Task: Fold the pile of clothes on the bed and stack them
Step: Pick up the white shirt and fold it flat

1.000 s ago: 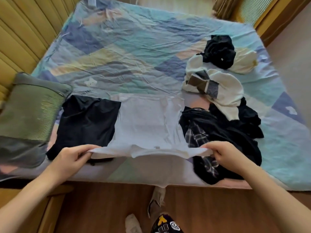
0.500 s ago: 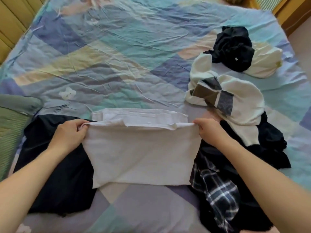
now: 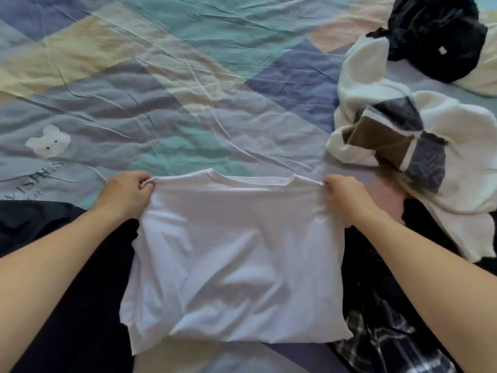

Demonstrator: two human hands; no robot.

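Note:
A white T-shirt lies folded over on the patchwork bedsheet, its collar edge at the far side. My left hand pinches its far left corner and my right hand pinches its far right corner. A folded dark garment lies flat to the left, partly under my left forearm. To the right is the unfolded pile: a black-and-white plaid piece with dark clothes, a cream garment with brown and grey patches, and a black garment on another cream piece.
The far and middle bed surface is wrinkled sheet with a small white bear print at the left.
Both hands carried the shirt's near hem away from me and laid it over the far edge, folding the shirt in half. The view has come closer to the bed.

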